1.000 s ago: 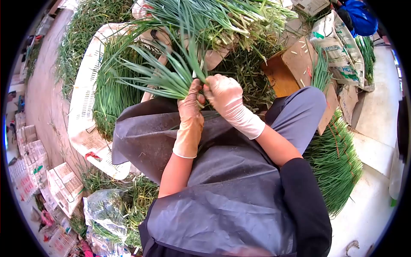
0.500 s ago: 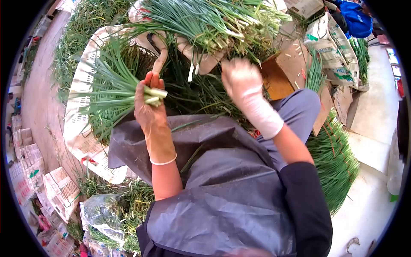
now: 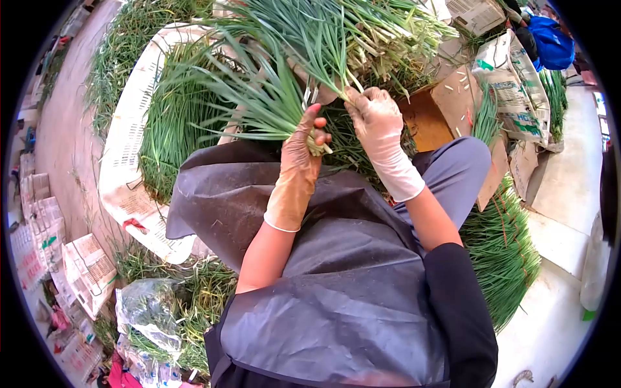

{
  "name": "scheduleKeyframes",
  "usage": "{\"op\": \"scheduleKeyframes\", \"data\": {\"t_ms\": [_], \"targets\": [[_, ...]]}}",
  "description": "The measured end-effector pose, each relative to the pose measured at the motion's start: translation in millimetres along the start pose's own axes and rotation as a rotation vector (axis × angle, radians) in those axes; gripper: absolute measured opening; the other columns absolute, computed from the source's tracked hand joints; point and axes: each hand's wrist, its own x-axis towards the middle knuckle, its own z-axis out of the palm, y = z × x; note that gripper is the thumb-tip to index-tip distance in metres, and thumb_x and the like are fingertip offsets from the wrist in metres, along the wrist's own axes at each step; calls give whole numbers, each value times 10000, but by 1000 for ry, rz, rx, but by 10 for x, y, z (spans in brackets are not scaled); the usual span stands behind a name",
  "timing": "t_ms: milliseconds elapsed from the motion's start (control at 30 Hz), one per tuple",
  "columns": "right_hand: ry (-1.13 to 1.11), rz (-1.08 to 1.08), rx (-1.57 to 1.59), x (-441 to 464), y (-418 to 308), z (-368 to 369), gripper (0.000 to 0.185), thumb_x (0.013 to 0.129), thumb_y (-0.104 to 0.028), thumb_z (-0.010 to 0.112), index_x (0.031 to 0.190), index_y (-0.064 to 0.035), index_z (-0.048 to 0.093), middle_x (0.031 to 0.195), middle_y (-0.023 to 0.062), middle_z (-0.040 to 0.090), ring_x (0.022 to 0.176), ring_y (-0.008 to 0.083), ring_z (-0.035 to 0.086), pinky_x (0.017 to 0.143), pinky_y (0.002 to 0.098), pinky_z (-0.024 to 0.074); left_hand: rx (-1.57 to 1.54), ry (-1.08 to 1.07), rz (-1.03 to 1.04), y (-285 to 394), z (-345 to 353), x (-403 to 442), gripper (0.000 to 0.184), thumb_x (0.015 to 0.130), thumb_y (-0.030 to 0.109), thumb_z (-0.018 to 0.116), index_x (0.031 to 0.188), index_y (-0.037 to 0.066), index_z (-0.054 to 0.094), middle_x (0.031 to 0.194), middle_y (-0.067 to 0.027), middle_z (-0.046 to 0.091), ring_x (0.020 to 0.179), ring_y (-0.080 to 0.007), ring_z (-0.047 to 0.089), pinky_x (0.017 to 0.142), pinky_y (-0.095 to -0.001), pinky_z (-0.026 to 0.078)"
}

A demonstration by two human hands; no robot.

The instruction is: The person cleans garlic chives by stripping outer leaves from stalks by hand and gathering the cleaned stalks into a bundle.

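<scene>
My left hand (image 3: pixel 303 149), in a stained thin glove, is closed round a bunch of green stalks (image 3: pixel 262 107); their leaves fan out to the upper left and the pale cut ends show past the fingers. Just to the right, my right hand (image 3: pixel 375 116), gloved too, pinches a few green stalks (image 3: pixel 336 74) near their pale base, with their leaves pointing up and left. Beyond both hands lies a big pile of stalks (image 3: pixel 388 29), pale ends to the right.
A white basket (image 3: pixel 119 165) on the left holds upright greens (image 3: pixel 171 129). An open cardboard box (image 3: pixel 424 123) and a tied bundle of greens (image 3: pixel 501 252) are on the right. A plastic bag (image 3: pixel 149 310) lies lower left. Someone's blue garment (image 3: pixel 550 42) shows at the upper right.
The left hand went left with its bunch, then came back toward the middle. The right hand, blurred and apart half a second ago, now has a few stalks in its fingers.
</scene>
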Motion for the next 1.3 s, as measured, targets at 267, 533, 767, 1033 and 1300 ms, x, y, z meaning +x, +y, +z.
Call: {"op": "scheduleKeyframes", "data": {"t_ms": [267, 533, 767, 1033, 1300], "targets": [[-302, 233, 403, -114, -305, -51, 182, 767, -249, 633, 850, -89, 650, 758, 97, 569, 712, 266, 568, 629, 355, 456, -4, 231, -12, -100, 10, 205, 253, 786, 145, 684, 959, -14, 590, 728, -54, 588, 504, -99, 505, 488, -213, 427], [-139, 108, 275, -139, -303, 108, 68, 741, -96, 639, 715, -33, 646, 663, 67, 563, 680, 176, 574, 615, 287, 435, 111, 140, 34, -101, -54, 243, 169, 754, 116, 699, 825, 1, 599, 656, -29, 566, 465, -108, 494, 408, -210, 387], [-548, 688, 584, -337, 353, -316, 148, 741, -186, 627, 750, -38, 639, 685, 101, 569, 706, 220, 596, 673, 298, 458, -62, 75, 22, 144, -203, 309, 261, 783, 171, 629, 974, 7, 564, 709, -53, 562, 536, -116, 503, 514, -273, 470], [-591, 734, 793, 82, -235, -299, 467, 783, -464, 621, 940, -26, 657, 719, 66, 614, 700, 171, 571, 689, 307, 438, 7, -2, -67, 29, -111, 176, 263, 815, 181, 582, 984, -21, 580, 735, -77, 611, 561, -146, 567, 516, -274, 496], [-210, 1104, 1410, -68, -374, 203, 215, 811, -216, 660, 902, -22, 651, 737, 5, 612, 566, 62, 488, 533, 193, 413, 158, 121, 33, -33, -84, 134, 213, 803, 154, 593, 951, 0, 597, 771, -80, 618, 570, -157, 574, 502, -248, 470]]}}
